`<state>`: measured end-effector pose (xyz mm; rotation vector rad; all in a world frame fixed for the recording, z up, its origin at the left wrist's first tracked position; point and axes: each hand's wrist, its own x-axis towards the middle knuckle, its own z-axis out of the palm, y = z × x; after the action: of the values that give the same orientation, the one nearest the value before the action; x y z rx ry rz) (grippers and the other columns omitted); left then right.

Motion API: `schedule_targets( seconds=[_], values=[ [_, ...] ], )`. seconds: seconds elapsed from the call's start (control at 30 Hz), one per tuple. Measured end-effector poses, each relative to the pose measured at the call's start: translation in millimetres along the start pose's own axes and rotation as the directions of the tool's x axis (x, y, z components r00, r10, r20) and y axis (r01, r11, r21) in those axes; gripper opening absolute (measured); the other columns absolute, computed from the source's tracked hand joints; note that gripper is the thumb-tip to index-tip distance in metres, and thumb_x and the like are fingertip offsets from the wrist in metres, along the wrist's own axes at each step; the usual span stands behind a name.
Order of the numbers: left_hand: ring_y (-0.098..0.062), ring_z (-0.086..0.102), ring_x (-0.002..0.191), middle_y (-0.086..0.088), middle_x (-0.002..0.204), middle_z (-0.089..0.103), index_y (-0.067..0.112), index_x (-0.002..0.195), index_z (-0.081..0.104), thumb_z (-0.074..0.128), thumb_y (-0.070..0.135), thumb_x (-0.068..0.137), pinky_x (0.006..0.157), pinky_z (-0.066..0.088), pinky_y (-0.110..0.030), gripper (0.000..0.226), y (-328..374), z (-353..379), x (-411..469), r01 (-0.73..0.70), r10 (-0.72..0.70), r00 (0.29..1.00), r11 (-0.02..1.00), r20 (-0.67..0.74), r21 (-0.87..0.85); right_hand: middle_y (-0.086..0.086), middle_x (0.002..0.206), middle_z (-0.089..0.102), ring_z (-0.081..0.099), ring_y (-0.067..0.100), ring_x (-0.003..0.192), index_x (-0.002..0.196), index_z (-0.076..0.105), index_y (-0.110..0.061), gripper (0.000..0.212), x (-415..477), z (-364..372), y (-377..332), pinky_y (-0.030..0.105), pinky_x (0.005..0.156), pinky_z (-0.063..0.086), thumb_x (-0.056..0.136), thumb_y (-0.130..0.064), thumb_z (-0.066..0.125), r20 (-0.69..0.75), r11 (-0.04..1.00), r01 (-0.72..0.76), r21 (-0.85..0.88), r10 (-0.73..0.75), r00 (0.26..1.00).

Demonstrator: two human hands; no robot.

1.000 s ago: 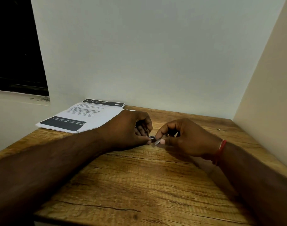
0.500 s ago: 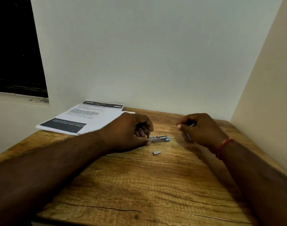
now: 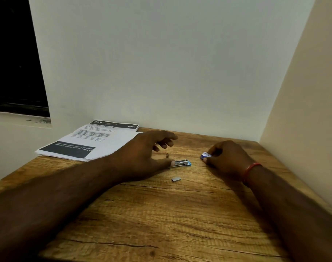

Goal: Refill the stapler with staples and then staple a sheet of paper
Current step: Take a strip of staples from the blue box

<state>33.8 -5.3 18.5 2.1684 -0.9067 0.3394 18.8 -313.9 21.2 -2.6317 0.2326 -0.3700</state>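
Right now the left hand (image 3: 142, 156) spreads loose beside the stapler (image 3: 181, 163), while the right hand (image 3: 227, 157) pinches a small blue-white staple box (image 3: 204, 155), contents hidden.

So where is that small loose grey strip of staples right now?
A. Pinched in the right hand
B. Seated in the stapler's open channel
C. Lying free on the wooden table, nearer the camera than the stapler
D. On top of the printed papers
C: the small grey strip of staples lies alone on the bare wooden table, in front of the blue and silver stapler, neither hand touching it.
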Motion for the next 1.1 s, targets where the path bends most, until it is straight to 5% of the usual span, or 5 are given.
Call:
schedule_targets(
  seconds=[0.17, 0.23, 0.33, 0.57, 1.1],
  values=[
    [-0.011, 0.080, 0.100, 0.005, 0.110, 0.083, 0.027, 0.128, 0.078, 0.092, 0.025, 0.095, 0.090, 0.067, -0.030, 0.036, 7.2, -0.9, 6.1, 0.026, -0.062, 0.986, 0.975, -0.155, -0.221, -0.013, 0.101, 0.079, 0.072, 0.004, 0.087, 0.107, 0.080, -0.030, 0.021, -13.8, 3.4, -21.9, 0.007, 0.065, 0.047, 0.089, -0.036, 0.089, -0.118, 0.940, 0.245, 0.236, -0.223, 0.968],
    [-0.013, 0.079, 0.074, -0.004, 0.094, 0.084, 0.019, 0.112, 0.081, 0.085, 0.022, 0.101, 0.066, 0.064, -0.030, 0.012, 14.7, -4.9, 5.9, 0.054, -0.119, 0.975, 0.946, -0.186, -0.321, -0.013, 0.101, 0.080, 0.074, 0.007, 0.089, 0.109, 0.080, -0.032, 0.024, -22.5, 3.0, -33.0, 0.013, 0.071, 0.055, 0.088, -0.037, 0.090, -0.162, 0.879, 0.354, 0.318, -0.318, 0.934],
    [-0.010, 0.067, 0.051, -0.011, 0.083, 0.084, 0.009, 0.097, 0.081, 0.077, 0.027, 0.108, 0.047, 0.052, -0.025, 0.021, 23.6, -4.3, 2.8, 0.135, -0.204, 0.971, 0.896, -0.122, -0.422, -0.011, 0.099, 0.081, 0.077, 0.011, 0.088, 0.107, 0.082, -0.029, 0.027, -34.6, 4.2, -45.7, 0.028, 0.073, 0.063, 0.084, -0.035, 0.094, -0.200, 0.796, 0.469, 0.383, -0.424, 0.883],
    [-0.031, 0.066, 0.061, -0.013, 0.086, 0.086, 0.009, 0.093, 0.083, 0.083, 0.028, 0.102, 0.056, 0.051, -0.033, 0.021, 25.0, 7.5, 1.8, 0.314, -0.349, 0.937, 0.791, 0.035, -0.524, -0.007, 0.094, 0.078, 0.068, 0.015, 0.076, 0.103, 0.084, -0.028, 0.022, -37.3, 6.3, -47.9, 0.038, 0.066, 0.059, 0.084, -0.035, 0.093, -0.206, 0.745, 0.579, 0.330, -0.542, 0.815],
    [-0.005, 0.050, 0.035, -0.002, 0.062, 0.071, 0.004, 0.089, 0.075, 0.074, 0.017, 0.109, 0.035, 0.036, -0.021, 0.024, 36.6, 9.9, -3.6, 0.459, -0.435, 0.876, 0.611, 0.210, -0.645, -0.012, 0.099, 0.076, 0.072, 0.009, 0.092, 0.112, 0.085, -0.035, 0.027, -32.2, 4.9, -44.3, 0.018, 0.073, 0.055, 0.086, -0.036, 0.092, -0.158, 0.743, 0.619, 0.253, -0.600, 0.784]
  ],
)
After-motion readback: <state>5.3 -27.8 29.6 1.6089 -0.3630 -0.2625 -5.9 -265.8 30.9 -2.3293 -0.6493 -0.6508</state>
